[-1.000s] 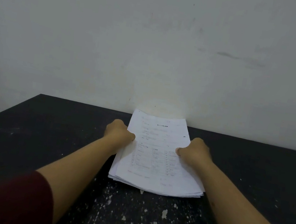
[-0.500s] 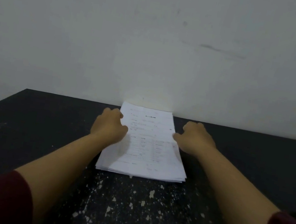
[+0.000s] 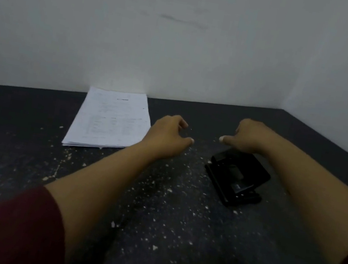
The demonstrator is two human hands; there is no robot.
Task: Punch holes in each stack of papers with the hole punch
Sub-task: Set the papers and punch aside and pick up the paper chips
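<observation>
Black hole punch (image 3: 237,176) sits on the dark surface (image 3: 17,152), long axis running near-left to far-right, under my right hand (image 3: 250,136). Both hands are loosely curled, empty. Paper stack (image 3: 111,119) lies far left, long axis toward the wall. My left hand (image 3: 169,136) hovers between. I should seat the punch squarely before feeding sheets.
</observation>
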